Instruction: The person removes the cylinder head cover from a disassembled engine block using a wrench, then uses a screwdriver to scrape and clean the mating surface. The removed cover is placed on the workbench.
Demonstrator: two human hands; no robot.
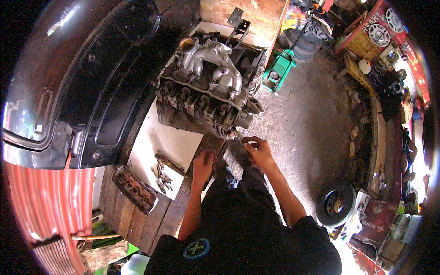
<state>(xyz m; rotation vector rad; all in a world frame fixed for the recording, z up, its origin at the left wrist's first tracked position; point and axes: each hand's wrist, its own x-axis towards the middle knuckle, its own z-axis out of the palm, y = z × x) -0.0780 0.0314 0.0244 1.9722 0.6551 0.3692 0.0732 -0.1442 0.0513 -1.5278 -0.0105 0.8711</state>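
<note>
A greasy engine point(201, 98) with a silver intake manifold point(206, 64) on top stands on the workbench ahead of me. My right hand point(259, 153) is closed at the engine's near right corner. A thin tool, like a slim metal rod point(238, 134), runs from its fingers toward the engine; its exact kind is too small to tell. My left hand point(204, 166) is curled at the bench's right edge, and whatever it may hold is hidden. Left of it, a pile of small metal parts point(163, 178) and a dark bar point(171, 165) lie on a white sheet point(146, 147).
A dirty, rusty-brown metal cover point(134, 189) lies on the wooden bench planks point(126, 217). A black vehicle panel point(110, 87) borders the bench on the left. Right of the engine, a green floor jack point(279, 68) stands on the floor; a tyre point(336, 205) lies at lower right.
</note>
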